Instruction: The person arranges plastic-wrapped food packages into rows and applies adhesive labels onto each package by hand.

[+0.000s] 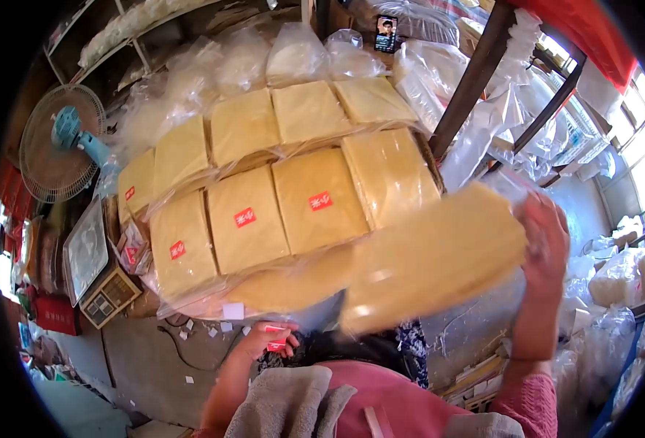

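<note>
My right hand (545,237) is closed on the gathered clear end of a flat plastic bag packed with yellow grain (435,255). That bag is tilted, lifted off to the right of the table, and smeared by motion; no red label shows on its visible face. Low in the view, my left hand (263,342) pinches a small red label (277,338) just in front of my lap. Several matching yellow bags (246,219) lie in two rows before me. Red labels (245,217) sit on the nearer ones, while the one at the near row's right end (389,179) shows none.
A fan (63,142) stands at the left, beside a wooden box (109,298). A lit phone (386,34) is propped at the back. Dark posts (476,80) rise at the right. A white paper square (233,311) lies at the near edge; scraps litter the floor.
</note>
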The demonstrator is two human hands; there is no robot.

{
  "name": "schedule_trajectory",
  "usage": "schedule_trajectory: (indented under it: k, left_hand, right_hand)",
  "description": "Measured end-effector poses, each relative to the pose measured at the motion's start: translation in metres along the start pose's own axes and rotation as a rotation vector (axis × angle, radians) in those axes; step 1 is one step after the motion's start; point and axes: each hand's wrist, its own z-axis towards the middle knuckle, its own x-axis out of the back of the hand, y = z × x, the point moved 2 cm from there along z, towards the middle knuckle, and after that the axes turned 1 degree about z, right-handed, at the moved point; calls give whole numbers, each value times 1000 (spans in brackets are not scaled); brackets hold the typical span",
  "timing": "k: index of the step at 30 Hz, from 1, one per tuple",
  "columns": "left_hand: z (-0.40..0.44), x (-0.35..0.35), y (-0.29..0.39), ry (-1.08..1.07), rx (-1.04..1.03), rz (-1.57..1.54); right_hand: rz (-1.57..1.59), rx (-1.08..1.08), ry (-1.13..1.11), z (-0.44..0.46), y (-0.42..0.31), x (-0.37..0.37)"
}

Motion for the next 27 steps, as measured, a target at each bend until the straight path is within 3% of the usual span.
schedule_trajectory:
  k: [2,5,6,7,9,10,14,18,21,25,27]
  left_hand:
    - [-6,1,-5,-7,-39,-21]
    - [-11,6,-10,-34,-89,-73]
    - [-12,7,-12,-35,-99,-87]
    - [-12,8,-13,-37,-108,-98]
    - [-13,11,-14,-35,-114,-113]
    - [-14,12,-15,-31,-108,-118]
    - [-13,13,-16,-45,-114,-108]
    - [-22,-12,3,46,-94,85]
    - [-41,-51,48,79,-231,52]
    - [-24,-63,100,375,-536,204]
    - [-10,-65,108,463,-559,265]
  right_hand:
    - [135,-42,4,-1,6,-48]
    - [196,132,-38,-15,59,-110]
    - [63,187,-152,-27,78,-129]
    - [0,39,-122,-42,95,-149]
    - [-261,93,-146,-71,132,-184]
    - [-314,-102,-186,-80,147,-192]
    - [39,-413,-102,-93,190,-218]
    - [328,-542,-36,-106,212,-225]
    - [530,-692,-114,-108,217,-217]
    - [376,-751,-415,-99,178,-166]
    - [326,-770,-456,-95,174,-118]
